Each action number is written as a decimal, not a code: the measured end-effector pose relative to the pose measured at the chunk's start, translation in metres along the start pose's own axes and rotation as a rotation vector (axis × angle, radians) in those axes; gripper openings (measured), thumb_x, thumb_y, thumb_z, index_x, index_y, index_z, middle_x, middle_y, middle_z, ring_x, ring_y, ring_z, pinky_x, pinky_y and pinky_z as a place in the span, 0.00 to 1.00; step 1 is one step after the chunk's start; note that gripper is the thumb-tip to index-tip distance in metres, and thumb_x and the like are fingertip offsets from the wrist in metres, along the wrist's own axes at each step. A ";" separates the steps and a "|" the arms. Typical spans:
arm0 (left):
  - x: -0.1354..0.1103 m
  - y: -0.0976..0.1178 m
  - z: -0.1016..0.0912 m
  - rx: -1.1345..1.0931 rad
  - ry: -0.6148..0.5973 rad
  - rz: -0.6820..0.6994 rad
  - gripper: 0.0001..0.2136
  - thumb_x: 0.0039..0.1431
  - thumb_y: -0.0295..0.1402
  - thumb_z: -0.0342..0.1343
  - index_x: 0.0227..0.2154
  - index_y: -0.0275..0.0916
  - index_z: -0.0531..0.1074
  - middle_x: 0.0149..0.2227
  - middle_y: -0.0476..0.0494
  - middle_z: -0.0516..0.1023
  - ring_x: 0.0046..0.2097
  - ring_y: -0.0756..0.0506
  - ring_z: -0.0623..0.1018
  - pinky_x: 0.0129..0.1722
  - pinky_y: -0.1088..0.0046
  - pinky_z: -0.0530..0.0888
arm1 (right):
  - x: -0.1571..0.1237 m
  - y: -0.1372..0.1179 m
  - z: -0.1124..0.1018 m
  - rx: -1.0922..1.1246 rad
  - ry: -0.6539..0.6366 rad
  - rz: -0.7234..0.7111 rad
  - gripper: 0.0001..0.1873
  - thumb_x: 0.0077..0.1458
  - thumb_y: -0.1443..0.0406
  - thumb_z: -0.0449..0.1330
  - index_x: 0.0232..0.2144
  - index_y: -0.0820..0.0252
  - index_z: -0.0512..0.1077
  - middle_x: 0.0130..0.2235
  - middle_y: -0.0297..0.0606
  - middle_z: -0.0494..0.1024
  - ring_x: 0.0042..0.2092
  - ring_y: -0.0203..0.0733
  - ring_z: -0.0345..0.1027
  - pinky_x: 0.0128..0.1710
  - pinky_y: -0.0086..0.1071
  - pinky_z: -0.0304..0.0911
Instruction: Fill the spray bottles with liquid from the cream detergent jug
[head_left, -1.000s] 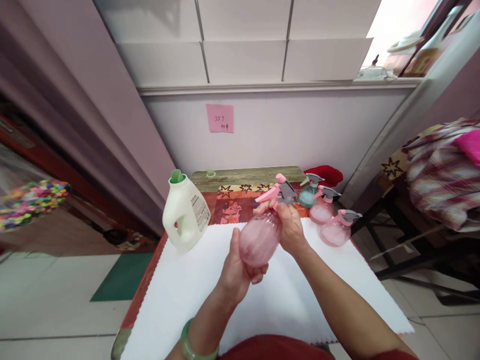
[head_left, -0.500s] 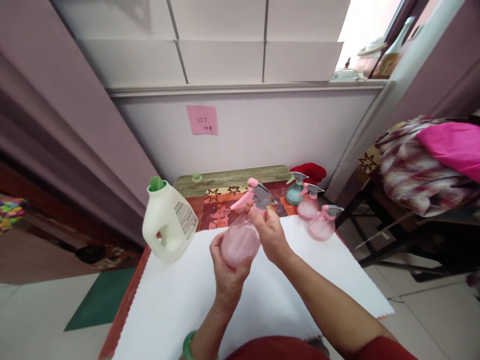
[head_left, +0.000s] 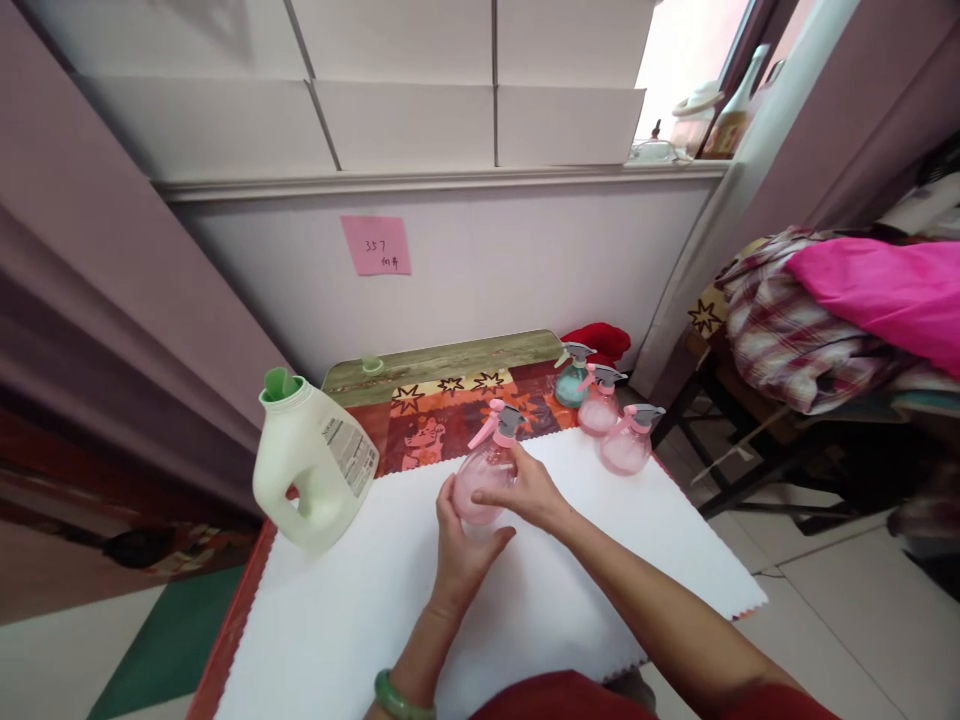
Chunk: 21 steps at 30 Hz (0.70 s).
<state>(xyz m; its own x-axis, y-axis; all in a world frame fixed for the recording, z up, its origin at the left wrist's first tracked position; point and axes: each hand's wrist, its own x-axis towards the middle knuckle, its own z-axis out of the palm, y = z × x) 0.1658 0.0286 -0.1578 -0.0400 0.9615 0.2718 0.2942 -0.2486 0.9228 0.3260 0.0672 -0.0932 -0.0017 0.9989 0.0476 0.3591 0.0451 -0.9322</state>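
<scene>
A pink translucent spray bottle (head_left: 480, 470) with a pink and grey trigger head stands on the white cloth (head_left: 375, 620) near its far edge. My left hand (head_left: 461, 545) is wrapped round the bottle's lower body from the near side. My right hand (head_left: 521, 490) lies against the bottle's right side, fingers curled over it just below the trigger head.
A white detergent jug (head_left: 311, 470) with a green cap stands at the cloth's far left. A teal spray bottle (head_left: 571, 378) and two pink spray bottles (head_left: 626, 440) stand at the far right. A green cap (head_left: 370, 365) lies on the wooden strip. Clothes are piled on a rack (head_left: 825, 320) to the right.
The bottle has come down from mid-air onto the cloth and now stands upright. My right hand has slid from the trigger head down to the bottle's side. The view has swung right.
</scene>
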 end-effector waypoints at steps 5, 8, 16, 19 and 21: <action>-0.015 -0.038 0.011 0.277 -0.061 0.040 0.43 0.52 0.43 0.65 0.66 0.39 0.49 0.67 0.25 0.55 0.69 0.26 0.57 0.65 0.36 0.55 | 0.044 0.036 -0.032 -0.334 0.259 0.148 0.37 0.39 0.49 0.72 0.51 0.53 0.68 0.48 0.40 0.80 0.48 0.55 0.75 0.45 0.43 0.68; -0.026 -0.049 0.014 0.501 -0.160 0.167 0.40 0.59 0.41 0.59 0.68 0.38 0.45 0.69 0.25 0.55 0.70 0.28 0.56 0.66 0.36 0.52 | 0.072 0.051 -0.053 -0.405 0.393 0.223 0.40 0.43 0.49 0.70 0.55 0.56 0.64 0.54 0.48 0.76 0.54 0.59 0.72 0.48 0.45 0.66; -0.029 -0.053 0.015 0.718 -0.196 0.293 0.40 0.63 0.41 0.55 0.70 0.38 0.39 0.67 0.24 0.60 0.70 0.31 0.59 0.66 0.37 0.54 | 0.111 0.084 -0.065 -0.468 0.498 0.320 0.40 0.48 0.52 0.67 0.60 0.58 0.61 0.57 0.52 0.74 0.55 0.58 0.71 0.52 0.42 0.64; -0.029 -0.055 0.014 0.733 -0.192 0.308 0.40 0.63 0.42 0.55 0.70 0.37 0.39 0.67 0.25 0.61 0.69 0.31 0.60 0.66 0.38 0.55 | 0.114 0.091 -0.060 -0.460 0.497 0.298 0.42 0.49 0.55 0.67 0.63 0.58 0.59 0.60 0.52 0.71 0.60 0.58 0.68 0.55 0.43 0.62; -0.029 -0.056 0.014 0.738 -0.188 0.322 0.39 0.63 0.42 0.54 0.70 0.37 0.40 0.67 0.25 0.62 0.69 0.32 0.61 0.66 0.38 0.55 | 0.115 0.093 -0.058 -0.444 0.499 0.284 0.45 0.49 0.56 0.67 0.65 0.59 0.56 0.62 0.53 0.69 0.62 0.59 0.65 0.58 0.44 0.61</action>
<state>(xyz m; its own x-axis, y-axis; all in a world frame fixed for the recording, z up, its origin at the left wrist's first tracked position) 0.1636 0.0160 -0.2214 0.2943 0.8763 0.3814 0.8183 -0.4372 0.3732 0.4130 0.1854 -0.1537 0.5359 0.8402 0.0826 0.6277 -0.3311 -0.7045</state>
